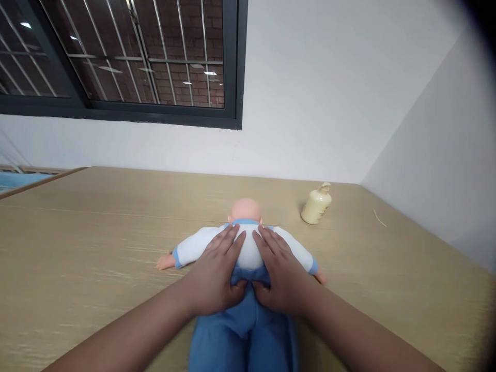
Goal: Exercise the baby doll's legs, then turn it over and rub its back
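A baby doll (249, 253) lies face down on the wooden table, its head pointing away from me and its arms spread to both sides. It wears a white top with blue cuffs and collar, and blue trousers (242, 320). My left hand (219, 271) rests flat on the left side of the doll's back, fingers stretched toward its shoulder. On the right side of the back lies my right hand (282, 271), likewise flat. Both thumbs touch the trousers near the waist, close to each other. Neither hand grips anything.
A cream pump bottle (316, 205) stands behind the doll on the right. Farther right, a thin pale strip (380, 218) lies on the table (96, 232). White walls border the table at the back and right. A dark-framed, barred window (155, 51) is at upper left.
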Tool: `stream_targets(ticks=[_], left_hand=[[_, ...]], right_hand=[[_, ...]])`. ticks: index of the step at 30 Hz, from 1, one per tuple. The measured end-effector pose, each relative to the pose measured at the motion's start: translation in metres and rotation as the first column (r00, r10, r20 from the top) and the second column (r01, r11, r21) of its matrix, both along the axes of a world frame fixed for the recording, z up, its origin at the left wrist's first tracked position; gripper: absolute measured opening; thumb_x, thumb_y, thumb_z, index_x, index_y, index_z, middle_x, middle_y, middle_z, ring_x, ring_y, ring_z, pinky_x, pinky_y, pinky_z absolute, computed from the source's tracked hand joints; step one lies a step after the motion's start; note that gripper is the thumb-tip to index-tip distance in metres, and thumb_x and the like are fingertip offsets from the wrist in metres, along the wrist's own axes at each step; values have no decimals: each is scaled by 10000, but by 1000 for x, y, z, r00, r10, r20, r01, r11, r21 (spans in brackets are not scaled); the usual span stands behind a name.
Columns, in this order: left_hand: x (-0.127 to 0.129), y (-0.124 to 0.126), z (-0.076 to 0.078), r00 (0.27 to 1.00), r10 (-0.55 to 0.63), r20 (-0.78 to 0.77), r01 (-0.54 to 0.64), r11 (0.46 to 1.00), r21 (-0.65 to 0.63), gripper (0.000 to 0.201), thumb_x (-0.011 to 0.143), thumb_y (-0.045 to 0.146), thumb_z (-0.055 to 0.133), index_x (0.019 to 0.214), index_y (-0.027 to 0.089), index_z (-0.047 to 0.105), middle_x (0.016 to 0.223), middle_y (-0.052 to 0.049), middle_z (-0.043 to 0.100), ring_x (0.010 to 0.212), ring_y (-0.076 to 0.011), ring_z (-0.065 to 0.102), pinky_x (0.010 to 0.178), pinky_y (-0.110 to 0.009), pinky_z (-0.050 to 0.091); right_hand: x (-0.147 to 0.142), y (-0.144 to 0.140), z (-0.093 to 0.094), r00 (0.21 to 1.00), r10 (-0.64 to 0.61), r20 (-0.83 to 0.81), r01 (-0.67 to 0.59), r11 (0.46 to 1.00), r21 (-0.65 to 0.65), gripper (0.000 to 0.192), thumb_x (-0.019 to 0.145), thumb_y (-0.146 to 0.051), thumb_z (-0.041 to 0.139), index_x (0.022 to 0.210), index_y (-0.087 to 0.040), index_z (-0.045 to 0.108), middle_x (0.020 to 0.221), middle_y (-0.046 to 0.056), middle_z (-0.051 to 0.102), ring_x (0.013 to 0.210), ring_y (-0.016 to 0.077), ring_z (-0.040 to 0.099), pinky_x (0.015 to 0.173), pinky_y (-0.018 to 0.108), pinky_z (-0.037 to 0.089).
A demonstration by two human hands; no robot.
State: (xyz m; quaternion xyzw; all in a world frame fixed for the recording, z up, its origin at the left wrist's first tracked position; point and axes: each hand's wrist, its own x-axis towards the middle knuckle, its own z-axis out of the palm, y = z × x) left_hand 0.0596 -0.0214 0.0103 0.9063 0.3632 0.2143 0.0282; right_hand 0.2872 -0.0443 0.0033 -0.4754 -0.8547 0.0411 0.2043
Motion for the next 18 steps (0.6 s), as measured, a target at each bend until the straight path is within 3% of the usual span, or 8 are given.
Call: stream_targets(ticks=[5,7,10,13,15,18], left_hand=[[3,3,13,999,17,27,-16,999,-29,792,675,292,697,1417,165,453,1400,-165,528,1343,-361,437,1183,-587,224],[4,3,20,1000,11,26,-10,999,-53,705,649,302,716,1320,195,529,1283,-125,601,1254,-337,514,1198,-581,179],[2,3,22,1000,11,0,-11,997,-75,717,652,322,732,1329,211,523,1364,-133,549,1326,-359,447,1196,-587,171],[-3,4,18,998,47,-36,-50,995,-91,832,686,372,743,1440,208,431,1589,-171,283,1462,-422,222,1163,-602,242],[-5,5,15,996,69,-60,-76,991,-114,887,697,411,750,1480,207,385,1628,-183,174,1479,-432,172,1148,-593,277],[-5,7,16,994,83,-77,-93,986,-136,923,701,457,747,1501,206,360,1584,-195,285,1451,-408,265,1145,-569,298]], right_hand=[[0,5,8,999,22,-35,-21,999,29,840,677,-347,670,1449,-127,421,1453,175,478,1362,350,394,1173,546,237],[1,7,12,998,37,-59,-35,999,38,765,655,-368,693,1365,-159,500,1329,146,574,1266,337,481,1153,544,264],[4,9,13,997,43,-66,-41,999,31,779,638,-411,725,1350,-176,509,1346,150,560,1290,357,463,1145,553,283],[7,11,8,999,-1,-40,0,1000,-14,962,641,-445,743,1478,-143,379,1543,193,358,1431,406,295,1162,574,266],[8,12,4,999,-36,-21,35,997,-64,1066,653,-470,746,1537,-113,270,1600,213,245,1465,415,230,1166,573,269],[9,13,4,999,-45,-28,42,993,-109,1082,666,-501,748,1547,-116,250,1575,209,311,1438,398,304,1158,550,303]])
